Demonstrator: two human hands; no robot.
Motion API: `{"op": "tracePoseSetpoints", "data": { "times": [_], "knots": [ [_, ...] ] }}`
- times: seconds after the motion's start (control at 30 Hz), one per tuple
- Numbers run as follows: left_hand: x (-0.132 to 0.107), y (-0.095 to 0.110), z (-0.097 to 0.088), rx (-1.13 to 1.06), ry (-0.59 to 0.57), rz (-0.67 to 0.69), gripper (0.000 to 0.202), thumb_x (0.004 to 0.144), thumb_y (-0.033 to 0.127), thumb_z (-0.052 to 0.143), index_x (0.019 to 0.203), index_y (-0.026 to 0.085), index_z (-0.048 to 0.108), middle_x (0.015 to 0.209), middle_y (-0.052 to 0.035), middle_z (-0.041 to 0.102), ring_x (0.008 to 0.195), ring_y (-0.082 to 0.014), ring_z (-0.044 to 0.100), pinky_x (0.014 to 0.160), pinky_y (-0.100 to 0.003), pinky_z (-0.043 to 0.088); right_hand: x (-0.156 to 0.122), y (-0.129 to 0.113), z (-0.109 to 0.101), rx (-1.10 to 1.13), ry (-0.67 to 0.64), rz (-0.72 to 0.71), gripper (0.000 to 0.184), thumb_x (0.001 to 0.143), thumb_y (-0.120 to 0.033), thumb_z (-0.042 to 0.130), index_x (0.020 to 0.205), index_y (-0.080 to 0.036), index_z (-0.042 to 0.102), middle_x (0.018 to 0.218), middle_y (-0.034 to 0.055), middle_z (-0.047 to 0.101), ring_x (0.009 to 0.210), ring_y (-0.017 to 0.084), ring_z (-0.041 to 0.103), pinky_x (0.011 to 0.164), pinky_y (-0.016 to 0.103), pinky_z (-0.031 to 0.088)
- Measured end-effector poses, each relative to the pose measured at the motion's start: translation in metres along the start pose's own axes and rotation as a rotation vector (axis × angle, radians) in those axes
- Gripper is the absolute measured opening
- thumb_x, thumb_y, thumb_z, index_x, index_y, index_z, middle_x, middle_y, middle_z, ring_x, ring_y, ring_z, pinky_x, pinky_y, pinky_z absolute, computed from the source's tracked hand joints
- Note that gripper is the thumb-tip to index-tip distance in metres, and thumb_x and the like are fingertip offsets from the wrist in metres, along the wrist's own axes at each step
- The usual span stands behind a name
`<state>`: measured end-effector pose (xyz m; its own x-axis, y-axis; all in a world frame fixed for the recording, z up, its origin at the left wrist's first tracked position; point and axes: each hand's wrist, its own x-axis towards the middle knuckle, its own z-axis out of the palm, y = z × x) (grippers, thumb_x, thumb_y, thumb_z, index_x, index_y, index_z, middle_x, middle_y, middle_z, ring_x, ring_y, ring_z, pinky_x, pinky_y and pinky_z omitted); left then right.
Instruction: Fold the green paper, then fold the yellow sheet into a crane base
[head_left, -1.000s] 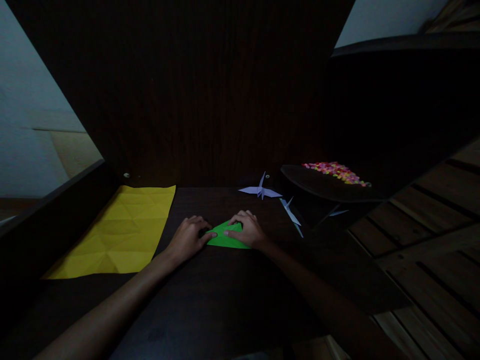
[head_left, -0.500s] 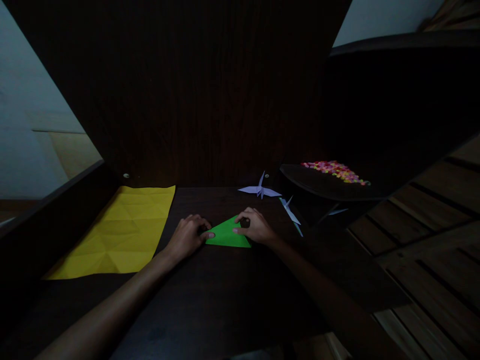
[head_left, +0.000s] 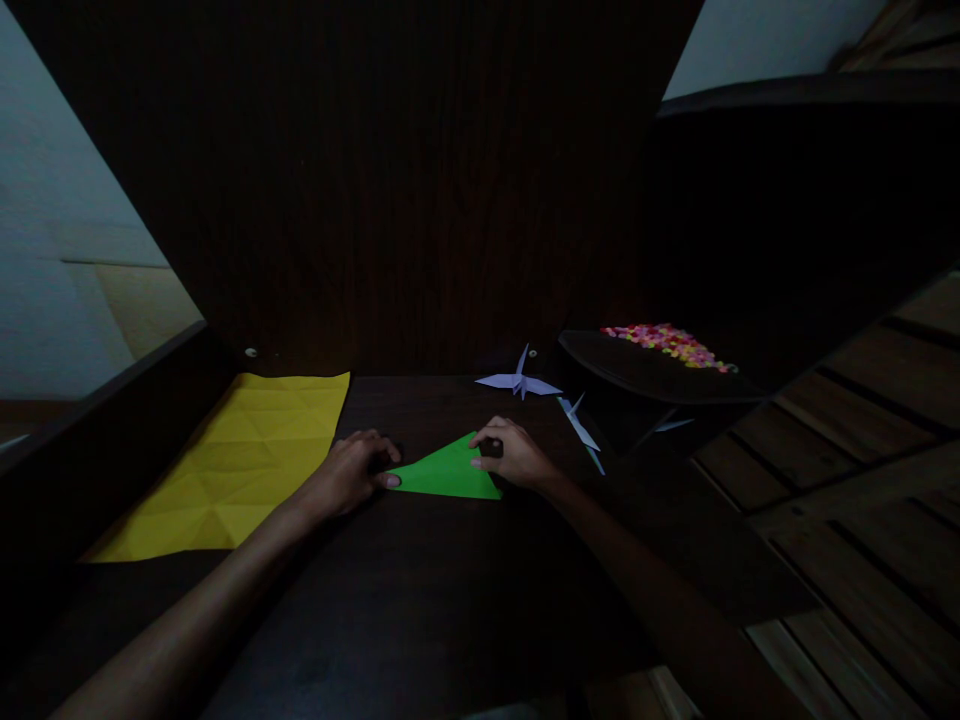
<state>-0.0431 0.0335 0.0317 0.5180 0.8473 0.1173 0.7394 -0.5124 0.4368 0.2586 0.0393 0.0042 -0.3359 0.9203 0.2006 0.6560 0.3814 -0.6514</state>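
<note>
A folded sheet of green paper (head_left: 447,472) lies on the dark tabletop, narrowing to a point at its left. My left hand (head_left: 352,472) is at that point, its thumb on the paper and its fingers curled behind. At the upper right edge, my right hand (head_left: 510,452) grips the sheet between thumb and bent fingers. Just beyond my right hand rests a pale purple paper crane (head_left: 520,383). A second folded paper piece, whitish blue (head_left: 580,426), lies to the right of it.
A creased yellow sheet (head_left: 247,455) is spread at the left beside a raised side board (head_left: 97,400). On a low rounded shelf (head_left: 600,355) at the right sits a heap of small pink and yellow bits (head_left: 671,343). A dark upright panel (head_left: 390,200) closes off the back.
My left hand has slid left along the green paper, baring more of its narrow left point. My right hand stays at nearly the same spot.
</note>
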Motion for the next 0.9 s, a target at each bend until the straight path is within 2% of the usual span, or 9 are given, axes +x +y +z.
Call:
{"op": "tracePoseSetpoints", "data": {
  "times": [0.2,0.4,0.57,0.7,0.8,0.9],
  "knots": [
    [0.0,-0.003,-0.004,-0.034,-0.02,0.013,0.019,0.076,0.025,0.072,0.094,0.021,0.069,0.093,-0.0045,0.068,0.086,-0.022,0.065,0.074,-0.031,0.05,-0.001,0.001,0.002,0.005,0.015,-0.024,0.025,0.071,-0.012,0.082,0.092,-0.023,0.073,0.092,0.0022,0.063,0.085,0.019,0.059,0.079,0.034,0.046],
    [-0.002,0.011,-0.005,-0.102,-0.027,0.113,0.013,0.085,0.022,0.061,0.096,0.022,0.069,0.094,-0.0027,0.069,0.083,-0.0188,0.066,0.076,-0.029,0.05,-0.002,-0.001,0.004,0.006,0.083,-0.106,0.02,0.071,-0.01,0.079,0.078,-0.021,0.065,0.082,0.0,0.064,0.082,0.019,0.058,0.077,0.033,0.043],
    [-0.004,0.017,0.0,-0.083,-0.006,0.237,0.014,0.09,0.018,0.055,0.09,0.02,0.068,0.09,-0.004,0.068,0.083,-0.0182,0.066,0.076,-0.028,0.05,-0.004,-0.006,0.001,-0.01,0.026,-0.134,0.018,0.073,-0.009,0.077,0.074,-0.021,0.064,0.08,0.0001,0.066,0.083,0.02,0.059,0.08,0.035,0.041],
    [-0.006,0.013,0.002,-0.022,-0.014,0.321,0.018,0.093,0.017,0.052,0.088,0.02,0.069,0.088,-0.0049,0.067,0.082,-0.0178,0.064,0.076,-0.027,0.05,-0.006,-0.009,-0.003,-0.013,-0.04,-0.156,0.014,0.077,-0.009,0.074,0.082,-0.022,0.069,0.087,0.0013,0.07,0.089,0.021,0.06,0.087,0.039,0.041],
    [-0.007,0.014,0.001,-0.001,-0.034,0.356,0.02,0.095,0.018,0.052,0.088,0.02,0.071,0.088,-0.0049,0.066,0.081,-0.0176,0.063,0.075,-0.027,0.049,-0.007,-0.011,-0.005,-0.018,-0.09,-0.202,0.017,0.079,-0.008,0.07,0.085,-0.023,0.072,0.093,0.0017,0.071,0.097,0.022,0.06,0.094,0.043,0.039],
    [-0.009,0.019,-0.001,0.033,-0.052,0.363,0.021,0.096,0.021,0.054,0.087,0.02,0.072,0.087,-0.0046,0.065,0.081,-0.0175,0.063,0.074,-0.027,0.047,-0.009,-0.013,-0.007,-0.039,-0.108,-0.207,0.02,0.075,-0.007,0.072,0.084,-0.024,0.074,0.097,0.0015,0.07,0.1,0.022,0.06,0.097,0.044,0.037]
  ]
}}
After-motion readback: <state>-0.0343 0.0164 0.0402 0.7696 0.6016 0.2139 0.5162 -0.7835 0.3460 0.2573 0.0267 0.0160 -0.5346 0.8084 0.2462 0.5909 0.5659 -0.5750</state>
